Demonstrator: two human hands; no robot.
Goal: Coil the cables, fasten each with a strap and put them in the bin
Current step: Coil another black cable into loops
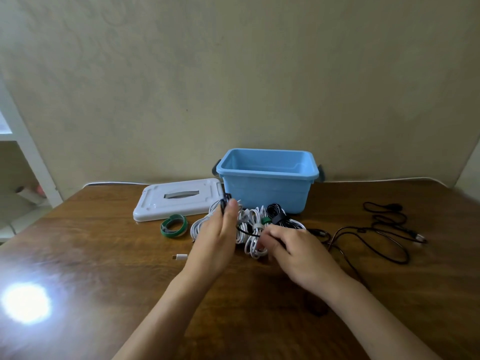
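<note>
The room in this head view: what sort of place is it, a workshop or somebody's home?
Probably a home room rather than a workshop. A wooden table stands against a plain beige wall, with a white shelf unit at the left. On the table sit only a small blue bin and household cables.

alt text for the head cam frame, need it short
A person's left hand pinches one end of a black cable while the right hand grips it further along, above a pile of strapped white cable coils on a wooden table. Behind stand an open, empty blue bin, its white lid and a green strap roll.
</note>
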